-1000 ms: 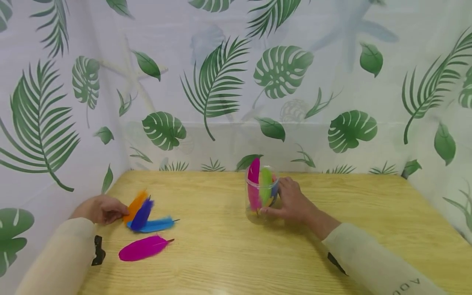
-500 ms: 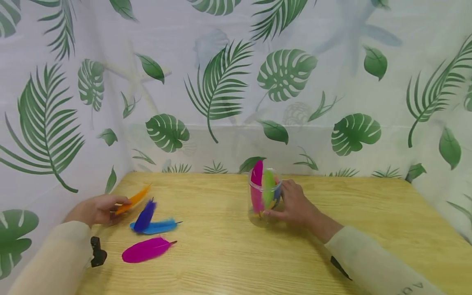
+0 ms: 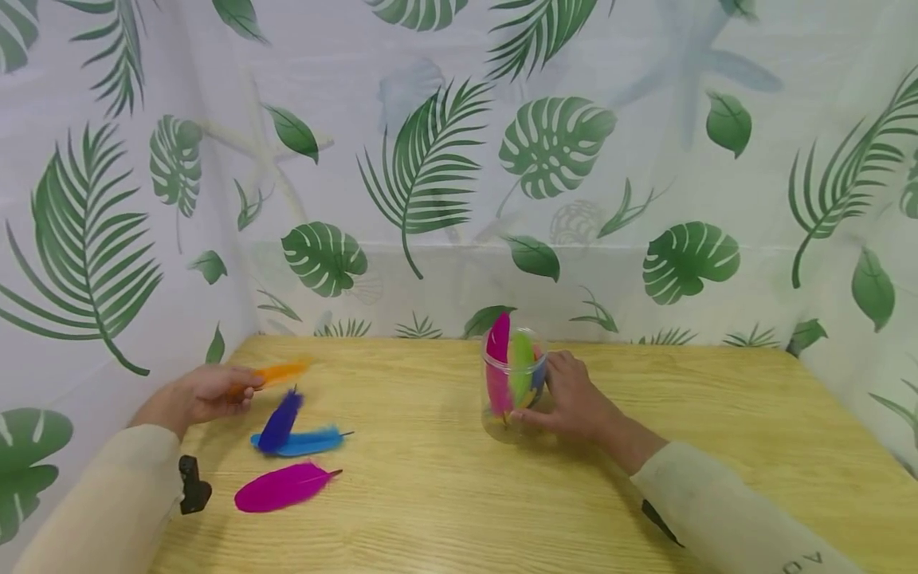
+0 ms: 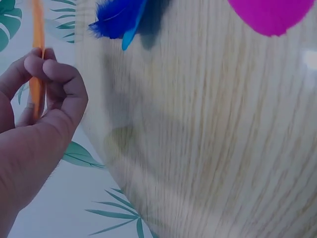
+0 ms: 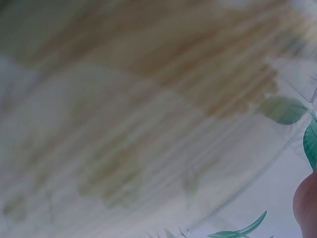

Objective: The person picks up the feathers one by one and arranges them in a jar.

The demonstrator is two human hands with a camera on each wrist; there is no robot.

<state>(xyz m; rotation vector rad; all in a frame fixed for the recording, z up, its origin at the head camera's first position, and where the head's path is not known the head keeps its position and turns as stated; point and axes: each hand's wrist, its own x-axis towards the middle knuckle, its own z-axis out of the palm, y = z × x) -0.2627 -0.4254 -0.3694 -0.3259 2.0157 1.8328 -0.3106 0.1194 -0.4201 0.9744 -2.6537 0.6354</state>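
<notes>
My left hand (image 3: 204,393) at left edge of table (image 3: 430,494), lifted, pinching orange feather (image 3: 281,372) by quill between thumb and curled fingers (image 4: 54,72); feather points right, clear of table. Just near of it: dark blue feather (image 3: 280,419) lying across light blue feather (image 3: 308,440); magenta feather (image 3: 281,487) nearer, apart. Mid-table: clear jar (image 3: 512,395), upright, holding pink and green feathers. My right hand (image 3: 570,396) wraps jar's right side, fingers curled round it.
</notes>
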